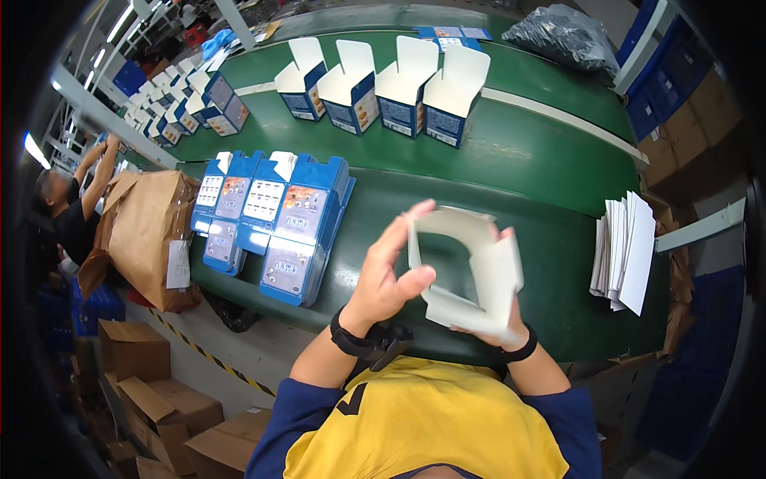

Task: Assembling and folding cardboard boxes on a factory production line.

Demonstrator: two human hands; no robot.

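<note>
Above the near edge of the green table, I hold an opened-out paperboard carton, its white inside facing me and the table showing through it. My left hand is closed round its left wall, fingertips at the far corner and thumb at the near one. Most of my right hand is hidden behind the right wall; a fingertip shows above that wall and the palm's edge below. The carton is slightly blurred. To the left of my hands lie stacks of flattened blue cartons, printed panels up.
Several formed blue boxes stand lid-up on the green conveyor, with more at far left. White folded sheets stand at right. A brown paper-wrapped bundle sits left, near another person. Cardboard boxes lie on the floor.
</note>
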